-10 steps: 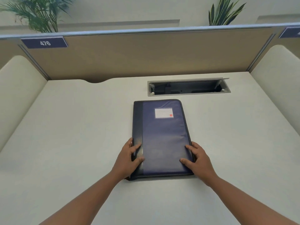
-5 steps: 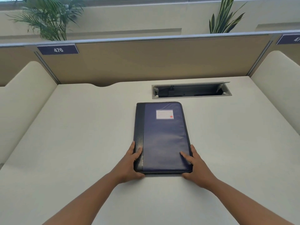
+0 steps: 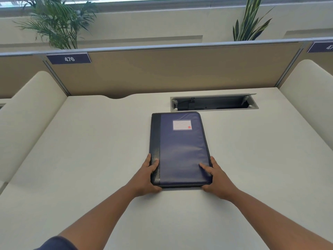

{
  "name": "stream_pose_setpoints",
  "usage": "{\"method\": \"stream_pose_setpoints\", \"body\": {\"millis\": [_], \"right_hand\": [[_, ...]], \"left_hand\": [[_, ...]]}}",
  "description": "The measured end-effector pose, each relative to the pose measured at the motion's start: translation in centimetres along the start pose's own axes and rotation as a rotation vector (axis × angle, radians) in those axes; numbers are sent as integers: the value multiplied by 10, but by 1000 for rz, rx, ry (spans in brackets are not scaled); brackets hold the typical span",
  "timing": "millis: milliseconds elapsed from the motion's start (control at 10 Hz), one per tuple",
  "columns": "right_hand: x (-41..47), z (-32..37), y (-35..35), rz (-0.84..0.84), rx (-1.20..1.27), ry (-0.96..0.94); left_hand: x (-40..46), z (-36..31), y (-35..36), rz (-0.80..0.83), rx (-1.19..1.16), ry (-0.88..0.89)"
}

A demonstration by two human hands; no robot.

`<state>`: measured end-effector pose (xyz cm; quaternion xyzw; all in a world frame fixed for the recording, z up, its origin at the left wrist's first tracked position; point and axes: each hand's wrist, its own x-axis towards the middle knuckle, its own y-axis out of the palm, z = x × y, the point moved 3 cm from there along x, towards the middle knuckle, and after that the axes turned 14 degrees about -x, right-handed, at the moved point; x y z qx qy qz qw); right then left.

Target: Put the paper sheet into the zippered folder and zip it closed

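The blue zippered folder (image 3: 182,150) lies flat and shut in the middle of the frame on the white desk (image 3: 90,159). The left hand (image 3: 146,177) grips its lower left corner, thumb on top. The right hand (image 3: 216,179) grips the lower right corner (fingers maybe underneath).

navy folder (image 3: 182,150), black spine, cream desk (image 3: 90,159)

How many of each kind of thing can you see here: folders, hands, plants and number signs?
Folders: 1, the blue zippered folder.
Hands: 2, left hand and right hand, both gripping its near corners.
Plants: 2, the palm and the spiky plant.
Number signs: 2, sign 476 and a cut-off sign.
Total: 7
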<state>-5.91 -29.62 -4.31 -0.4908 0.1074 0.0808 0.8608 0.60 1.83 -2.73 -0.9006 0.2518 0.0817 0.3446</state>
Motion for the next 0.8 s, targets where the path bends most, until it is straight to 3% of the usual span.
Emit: {"method": "stream_pose_setpoints", "body": {"millis": [600,800], "right_hand": [[-3,10,-4,-2,76,20],[13,39,-17,-206,-36,31]], "left_hand": [[-1,-6,-1,-29,-53,-14],[8,-36,-13,-109,74,20]]}}
